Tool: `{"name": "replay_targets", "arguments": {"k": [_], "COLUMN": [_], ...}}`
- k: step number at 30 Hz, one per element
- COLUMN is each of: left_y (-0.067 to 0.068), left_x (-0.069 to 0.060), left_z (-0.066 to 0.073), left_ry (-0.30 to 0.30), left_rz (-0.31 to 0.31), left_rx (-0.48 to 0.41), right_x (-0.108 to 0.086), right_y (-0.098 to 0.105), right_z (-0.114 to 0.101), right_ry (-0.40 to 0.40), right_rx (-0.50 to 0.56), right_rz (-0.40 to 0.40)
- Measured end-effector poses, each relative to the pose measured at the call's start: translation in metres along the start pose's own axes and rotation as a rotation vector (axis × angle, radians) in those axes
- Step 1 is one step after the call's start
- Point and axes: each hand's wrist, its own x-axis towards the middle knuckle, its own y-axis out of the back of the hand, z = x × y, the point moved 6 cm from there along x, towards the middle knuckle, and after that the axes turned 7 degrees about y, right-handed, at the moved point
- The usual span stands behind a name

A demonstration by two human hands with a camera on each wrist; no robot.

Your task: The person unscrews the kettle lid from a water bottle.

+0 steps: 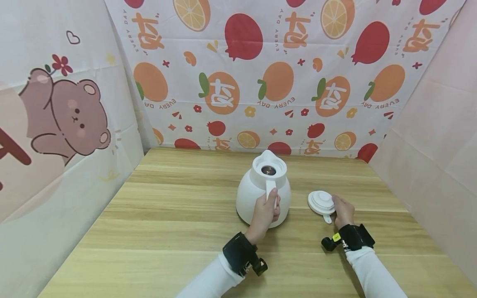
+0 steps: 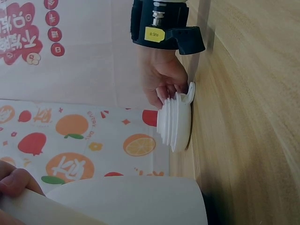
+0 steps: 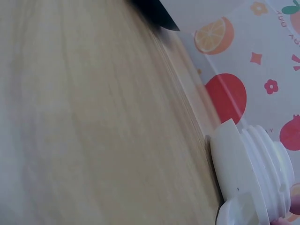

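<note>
A white jug (image 1: 246, 198) with a pouring spout stands upright on the table, its round mouth uncovered. My left hand (image 1: 263, 213) grips the jug's handle (image 1: 271, 186), fingers curled round it. To the right of the jug lies a white stepped lid (image 1: 321, 202), its wide side down and its small tab toward me. My right hand (image 1: 343, 211) holds the lid by its right edge; the left wrist view shows those fingers (image 2: 161, 91) bent against it. In the right wrist view, the lid fills the lower right corner and only bits of fingertips show.
The wooden table (image 1: 167, 207) ends at a fruit-print cloth (image 1: 242, 120) behind the jug. A cloth with a bear print (image 1: 80, 118) hangs on the left, a plain pale cloth (image 1: 439, 157) on the right. Each wrist wears a black camera band.
</note>
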Motion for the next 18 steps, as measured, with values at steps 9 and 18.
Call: {"name": "replay_targets", "arguments": {"k": [9, 18], "left_y": [0.005, 0.003], "left_x": [0.018, 0.010], "left_z": [-0.025, -0.013], "left_ry": [-0.003, -0.008], "left_rz": [0.002, -0.007], "left_rx": [-0.023, -0.035], "right_x": [-0.004, -0.010], "right_y": [0.000, 0.004], "right_z": [-0.003, -0.013], "right_ry": [-0.004, 0.021], "right_rx": [0.046, 0.073], "right_rz": [0.009, 0.120]}}
